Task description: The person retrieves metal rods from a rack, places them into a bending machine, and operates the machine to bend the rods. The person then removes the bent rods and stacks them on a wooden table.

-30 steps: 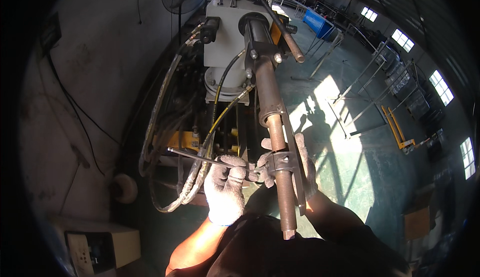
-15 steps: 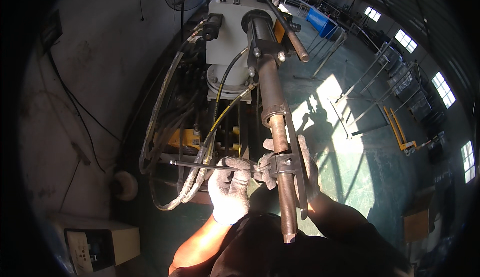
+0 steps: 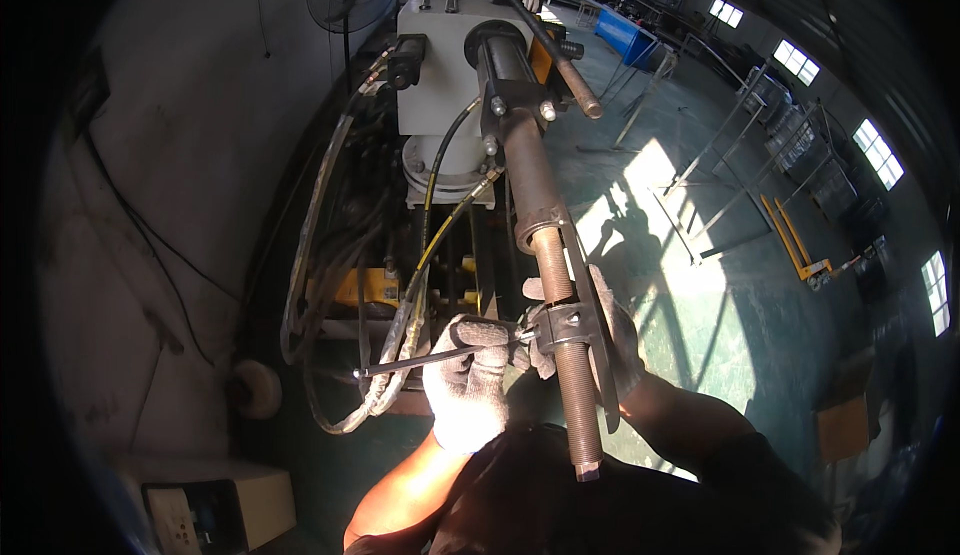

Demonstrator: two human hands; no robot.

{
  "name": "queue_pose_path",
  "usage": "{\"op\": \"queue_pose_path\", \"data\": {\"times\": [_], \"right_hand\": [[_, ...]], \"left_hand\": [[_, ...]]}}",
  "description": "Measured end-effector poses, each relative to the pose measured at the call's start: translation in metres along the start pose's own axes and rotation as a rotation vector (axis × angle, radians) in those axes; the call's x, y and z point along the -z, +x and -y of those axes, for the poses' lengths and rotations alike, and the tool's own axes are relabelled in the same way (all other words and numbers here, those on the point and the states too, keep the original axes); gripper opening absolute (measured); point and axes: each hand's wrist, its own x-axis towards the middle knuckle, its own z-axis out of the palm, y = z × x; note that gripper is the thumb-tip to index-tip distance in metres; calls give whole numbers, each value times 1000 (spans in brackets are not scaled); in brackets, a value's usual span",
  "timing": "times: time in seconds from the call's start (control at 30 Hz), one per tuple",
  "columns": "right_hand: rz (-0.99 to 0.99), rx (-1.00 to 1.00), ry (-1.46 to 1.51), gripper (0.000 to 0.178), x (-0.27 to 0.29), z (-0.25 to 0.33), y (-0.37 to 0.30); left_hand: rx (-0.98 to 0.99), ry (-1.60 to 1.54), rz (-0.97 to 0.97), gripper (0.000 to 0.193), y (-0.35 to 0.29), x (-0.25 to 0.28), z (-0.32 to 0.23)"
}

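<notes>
My left hand (image 3: 468,380), in a pale knitted glove, is closed round a long dark hex key (image 3: 408,363) with a shiny tip. The key slants down to the left, and its other end meets the left side of a dark clamp collar (image 3: 565,327). That collar sits on a threaded rod (image 3: 580,395) running out of a steel cylinder (image 3: 530,170). From the right, my gloved right hand (image 3: 622,340) wraps behind the collar, with fingertips showing on its left side. A flat dark bar (image 3: 598,355) runs along the rod's right side, in front of the right hand.
Hydraulic hoses (image 3: 432,255) loop down at the left from a grey machine body (image 3: 440,75). A loose-ended bar (image 3: 575,85) juts out at upper right. Metal frames (image 3: 720,195) and a yellow pallet truck (image 3: 800,245) stand at right. A beige box (image 3: 265,505) sits lower left.
The hex key's free end has swung downward, from nearly level to slanting. My left hand has turned with it. The right hand stays at the collar, and the whole view has shifted slightly.
</notes>
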Motion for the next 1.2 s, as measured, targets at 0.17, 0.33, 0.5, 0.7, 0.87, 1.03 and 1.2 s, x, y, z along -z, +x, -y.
{"op": "queue_pose_path", "data": {"times": [0.17,0.33,0.5,0.7,0.87,1.03,1.2], "right_hand": [[-144,-5,-249,76,-22,8,-5],[-191,-167,-14,58,-41,25,-4],[-121,-125,-21,59,-39,20,-2],[-110,-159,7,63,-22,12,-1],[-65,-125,2,64,-22,11,-2],[-108,-164,-42,67,-26,13,-4],[-108,-143,19,75,-29,13,-5]], "left_hand": [[-257,317,-19,19,10,-1,-21],[-656,336,-263,33,48,-2,-65],[-536,266,-339,20,62,-15,-95],[-438,240,-422,12,75,-27,-98],[-458,379,-498,10,85,-30,-96],[-459,384,-488,9,98,-33,-95],[-309,358,-412,11,127,-25,-93]]}}
